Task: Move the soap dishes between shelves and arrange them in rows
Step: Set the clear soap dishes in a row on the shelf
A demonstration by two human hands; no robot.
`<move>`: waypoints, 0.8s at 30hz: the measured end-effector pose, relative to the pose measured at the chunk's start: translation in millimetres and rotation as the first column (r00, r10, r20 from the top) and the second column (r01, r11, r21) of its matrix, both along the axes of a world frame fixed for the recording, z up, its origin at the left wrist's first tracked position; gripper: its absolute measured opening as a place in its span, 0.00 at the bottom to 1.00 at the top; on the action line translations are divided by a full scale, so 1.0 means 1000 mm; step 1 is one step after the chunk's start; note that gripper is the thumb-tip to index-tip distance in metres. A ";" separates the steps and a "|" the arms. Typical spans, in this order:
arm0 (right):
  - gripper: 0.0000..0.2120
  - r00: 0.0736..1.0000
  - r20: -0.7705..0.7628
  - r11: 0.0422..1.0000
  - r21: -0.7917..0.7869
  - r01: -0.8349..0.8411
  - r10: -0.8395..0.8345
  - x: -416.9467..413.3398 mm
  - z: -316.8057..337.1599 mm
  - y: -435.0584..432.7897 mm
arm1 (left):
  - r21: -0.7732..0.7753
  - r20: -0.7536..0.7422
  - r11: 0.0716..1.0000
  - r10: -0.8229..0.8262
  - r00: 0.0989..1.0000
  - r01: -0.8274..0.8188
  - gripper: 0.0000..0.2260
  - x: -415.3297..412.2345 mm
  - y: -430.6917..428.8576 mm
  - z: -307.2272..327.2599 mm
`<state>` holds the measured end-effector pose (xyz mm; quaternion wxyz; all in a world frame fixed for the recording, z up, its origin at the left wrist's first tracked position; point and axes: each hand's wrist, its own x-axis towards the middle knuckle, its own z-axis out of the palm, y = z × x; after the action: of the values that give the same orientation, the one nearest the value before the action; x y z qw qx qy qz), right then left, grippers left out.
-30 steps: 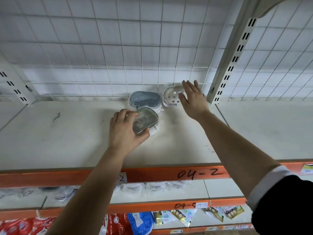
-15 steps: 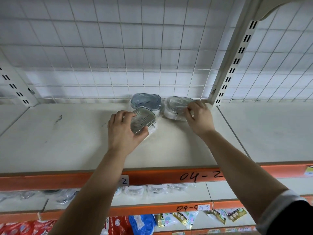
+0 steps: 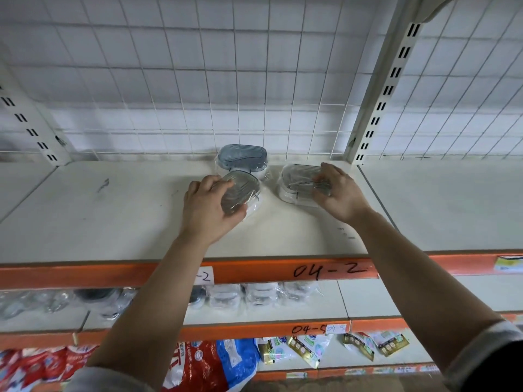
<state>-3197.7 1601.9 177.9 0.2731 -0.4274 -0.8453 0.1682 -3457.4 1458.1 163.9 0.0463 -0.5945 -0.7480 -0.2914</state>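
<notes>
Since 1 s ago the clear soap dish (image 3: 297, 181) has gone from standing on edge against the wire grid (image 3: 198, 80) to lying flat on the upper shelf (image 3: 113, 222), a little forward of the grid. The right hand (image 3: 341, 195) grips its right end with curled fingers; the left hand (image 3: 208, 206) has barely shifted and grips the grey soap dish (image 3: 240, 193), fingers over the far rim, thumb at the near end.

What matters next is alignment. The blue soap dish (image 3: 242, 158) sits at the back with its long axis along the grid. The clear dish lies just right of it and slightly nearer, almost parallel. The grey dish runs diagonally, near-left to far-right, its far end touching or nearly touching the blue one, so I judge it needs a turn to square up, and the left hand already has it.

Room is tight to the right, where the upright post (image 3: 382, 94) and shelf seam stand near; leftward and toward the orange edge strip (image 3: 283, 274) the shelf is bare. More wrapped dishes (image 3: 254, 298) wait 1 shelf below
</notes>
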 end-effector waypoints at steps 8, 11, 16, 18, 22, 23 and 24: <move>0.21 0.997 0.060 0.997 0.057 0.042 -0.046 0.025 0.004 -0.042 | -0.091 0.080 0.996 0.021 0.997 -0.014 0.43 0.040 -0.042 0.021; 0.28 0.986 -0.135 0.995 -0.005 0.097 -0.097 0.040 0.024 -0.073 | -0.021 0.086 0.998 0.063 0.994 -0.061 0.41 0.064 -0.062 0.023; 0.29 0.981 -0.187 0.999 0.006 0.054 -0.052 0.079 0.034 -0.118 | 0.032 0.016 0.995 0.092 0.996 -0.093 0.38 0.111 -0.103 0.015; 0.32 0.987 -0.153 0.998 0.023 0.050 -0.045 0.094 0.027 -0.132 | 0.049 -0.019 0.993 0.113 0.993 -0.112 0.37 0.129 -0.121 0.009; 0.30 0.997 -0.082 0.999 0.034 0.010 -0.007 0.122 0.010 -0.160 | 0.075 -0.002 0.989 0.129 0.992 -0.128 0.37 0.157 -0.153 0.002; 0.30 0.997 -0.072 0.999 0.045 -0.004 0.007 0.128 0.006 -0.167 | 0.074 0.004 0.989 0.131 0.991 -0.131 0.37 0.164 -0.160 0.000; 0.29 0.997 -0.075 0.998 0.057 -0.014 0.018 0.134 0.002 -0.174 | 0.066 0.009 0.988 0.136 0.991 -0.136 0.37 0.170 -0.168 -0.002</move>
<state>-3063.8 1427.8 179.5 0.3154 -0.4062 -0.8421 0.1627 -3287.4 1290.3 162.0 0.0844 -0.5395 -0.7768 -0.3136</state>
